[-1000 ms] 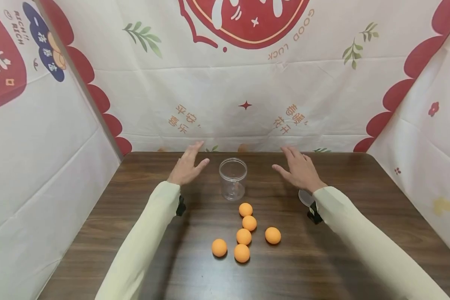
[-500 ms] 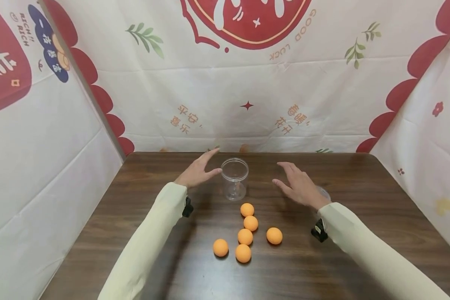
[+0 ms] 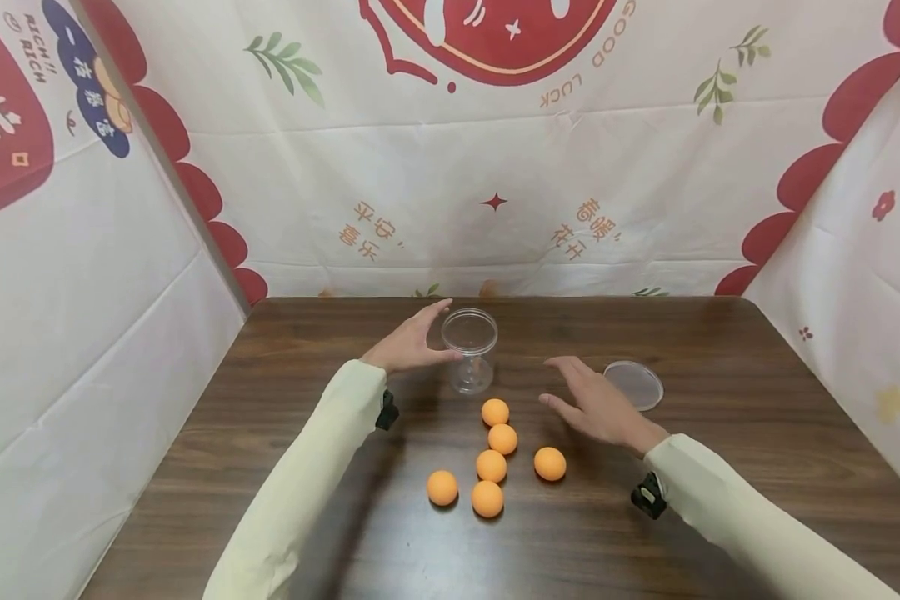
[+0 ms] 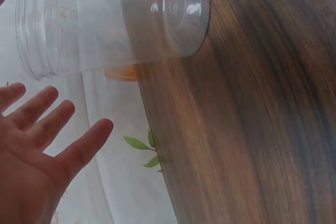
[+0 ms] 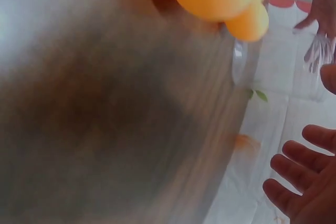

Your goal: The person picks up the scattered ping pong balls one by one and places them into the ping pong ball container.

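Note:
A clear plastic jar (image 3: 476, 340) stands upright and uncapped near the far middle of the table. My left hand (image 3: 414, 340) is at its left side, thumb by the front of the rim and fingers reaching toward the back. In the left wrist view, those spread fingers (image 4: 86, 145) show a gap from the jar (image 4: 115, 24). My right hand (image 3: 596, 404) hovers over the table to the right, fingers loosely extended, holding nothing. Several orange ping-pong balls lie between the arms; the nearest to the right hand is a lone ball (image 3: 550, 464).
A clear round lid (image 3: 634, 385) lies flat just beyond the right hand. Four-sided surroundings are partly visible: a printed white cloth (image 3: 450, 167) hangs behind the brown wooden table (image 3: 307, 325) and along both sides.
My left hand has moved right to the jar's side. The right hand has come lower and nearer to me, uncovering the lid. The jar and balls have stayed put.

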